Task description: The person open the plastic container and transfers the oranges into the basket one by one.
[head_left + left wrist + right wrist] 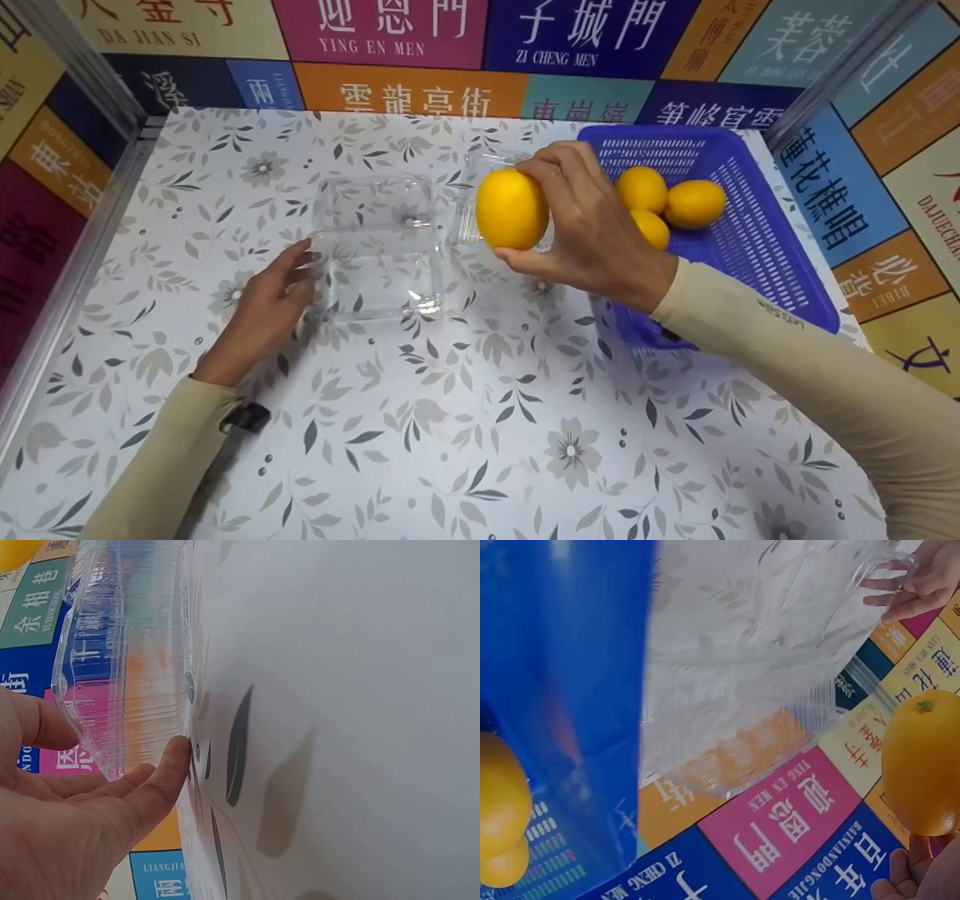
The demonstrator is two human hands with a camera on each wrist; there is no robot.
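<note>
The right hand (592, 225) holds a yellow fruit (512, 208) up in the air, with the fingers and thumb curled round it; the fruit hangs between the blue basket (757, 225) and the clear plastic box (379, 247); three more yellow fruits (675, 206) lie in the basket, close together. The left hand (266, 307) rests on the table (450, 420) with its fingers fairly straight, and the fingertips (176, 757) touch the near left side of the clear box; it looks like the hand keeps the box from sliding. The box lies open and flat, with nothing in it yet; a second clear box (487, 187) sits just behind the fruit. The step in hand looks like carrying one fruit from the basket to the box; the next move calls for bringing the fruit over the open box, lowering it gently into one half, and only then letting the fingers loosen, while the left hand steadies the box.
</note>
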